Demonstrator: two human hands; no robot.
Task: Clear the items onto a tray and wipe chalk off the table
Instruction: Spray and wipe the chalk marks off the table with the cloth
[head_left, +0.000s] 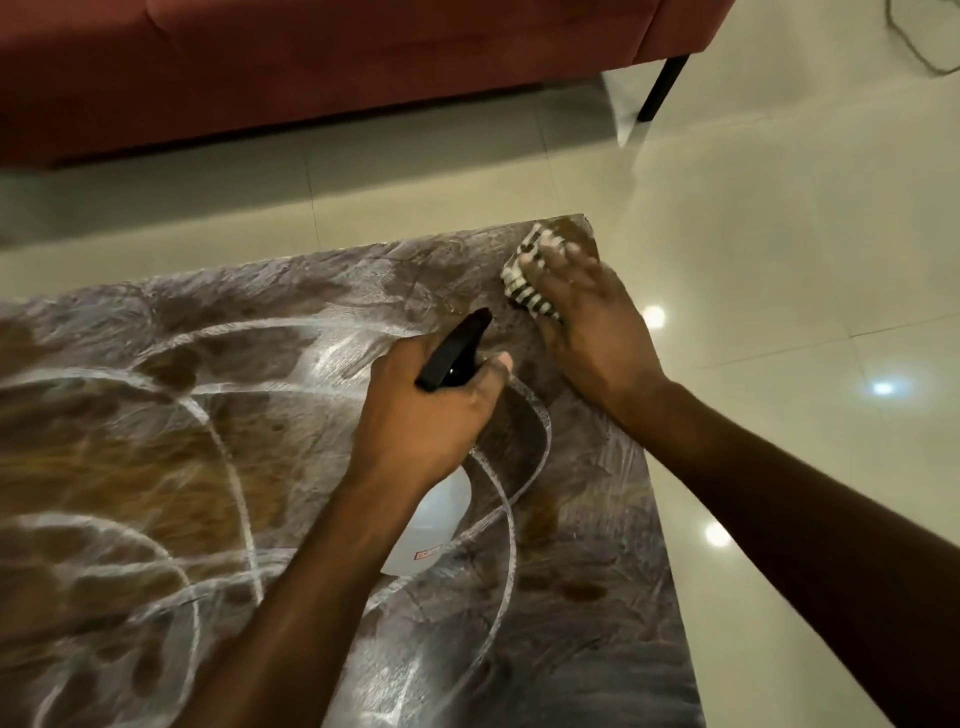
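The brown table (156, 467) is covered in white chalk loops and smears. My left hand (421, 415) grips a spray bottle (428, 525) by its black trigger head, nozzle pointing toward the far right corner; the translucent white body hangs below my wrist. My right hand (587, 322) presses flat on a black-and-white striped cloth (519, 283) at the table's far right corner. The wood there looks darker and wet, with little chalk on it. My fingers hide most of the cloth. No tray is in view.
A red sofa (311, 67) with a black leg (662, 88) stands beyond the table across a strip of glossy pale floor tiles (779, 234). The table's right edge runs just under my right forearm. A cable lies on the floor at the top right.
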